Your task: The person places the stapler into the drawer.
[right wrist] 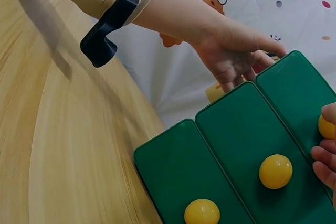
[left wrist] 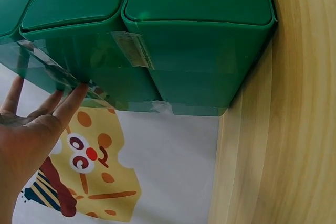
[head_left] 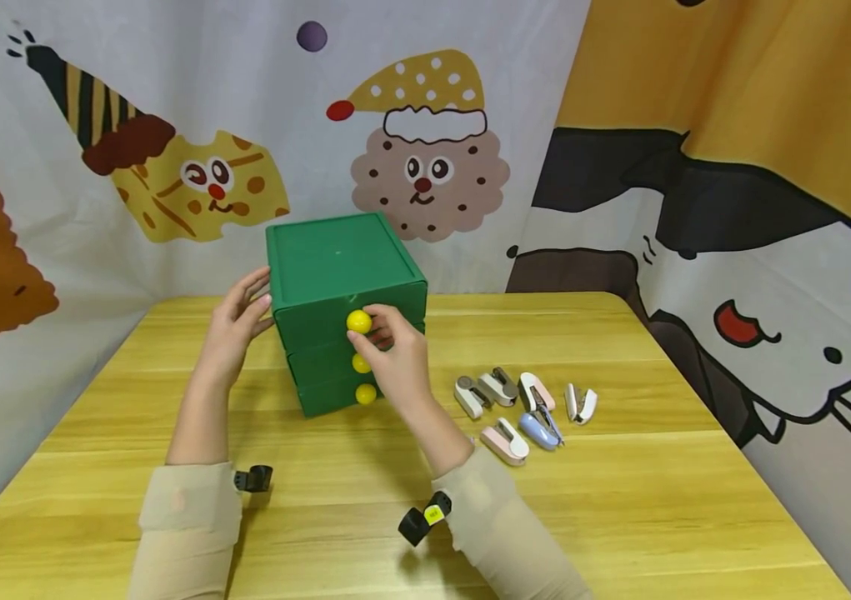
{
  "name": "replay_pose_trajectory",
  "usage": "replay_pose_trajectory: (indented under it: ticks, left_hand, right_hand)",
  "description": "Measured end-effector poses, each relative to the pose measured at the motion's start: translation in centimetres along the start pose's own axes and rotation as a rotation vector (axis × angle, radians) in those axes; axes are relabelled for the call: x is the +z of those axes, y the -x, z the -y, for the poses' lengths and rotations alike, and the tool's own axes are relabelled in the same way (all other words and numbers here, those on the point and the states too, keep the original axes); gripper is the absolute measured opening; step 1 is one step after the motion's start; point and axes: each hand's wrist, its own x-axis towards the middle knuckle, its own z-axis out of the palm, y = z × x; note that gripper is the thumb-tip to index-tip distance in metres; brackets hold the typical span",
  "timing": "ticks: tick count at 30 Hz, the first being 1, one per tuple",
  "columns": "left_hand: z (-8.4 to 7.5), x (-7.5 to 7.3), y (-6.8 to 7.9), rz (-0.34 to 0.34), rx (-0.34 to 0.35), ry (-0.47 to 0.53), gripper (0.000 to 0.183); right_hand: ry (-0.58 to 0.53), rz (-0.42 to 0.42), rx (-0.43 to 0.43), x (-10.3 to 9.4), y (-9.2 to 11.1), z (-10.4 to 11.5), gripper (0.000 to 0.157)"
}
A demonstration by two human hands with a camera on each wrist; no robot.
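A green box with three stacked drawers (head_left: pixel 338 258) stands on the table, each drawer front carrying a round yellow knob. The thumb and index finger of my right hand (head_left: pixel 399 360) pinch the top knob (head_left: pixel 358 322). Below it sit the middle knob (right wrist: pixel 275 171) and the bottom knob (head_left: pixel 366 394), both untouched. My left hand (head_left: pixel 233 333) rests its extended fingertips against the box's left side, near the upper drawers, as the left wrist view shows. All the drawers look pushed in. Clear tape (left wrist: pixel 131 48) runs along that side.
Right of the box lie several small staplers, among them a pink-and-white one (head_left: pixel 505 442), a blue one (head_left: pixel 540 430) and a white one (head_left: pixel 580 403). Behind the wooden table (head_left: pixel 320 517) hangs a cartoon-printed curtain (head_left: pixel 245 50). Each sleeve carries a black wrist camera (head_left: pixel 254 478).
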Motion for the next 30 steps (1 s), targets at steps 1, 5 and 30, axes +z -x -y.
replay_pose_trajectory:
  ticks: [1,5,30]
  left_hand:
    - [0.0,0.0,0.0,0.0,-0.001,0.0,0.052]
    - [-0.1,0.2,0.0,0.002,-0.002,0.0,0.051]
    - [0.0,0.5,0.1,-0.021,-0.02,0.032,0.054]
  right_hand:
    - [-0.004,0.0,0.004,0.0,0.0,0.0,0.031]
    - [-0.023,-0.003,0.015,-0.1,0.1,0.1,0.029]
    - [-0.072,0.055,-0.041,-2.9,2.6,1.7,0.03]
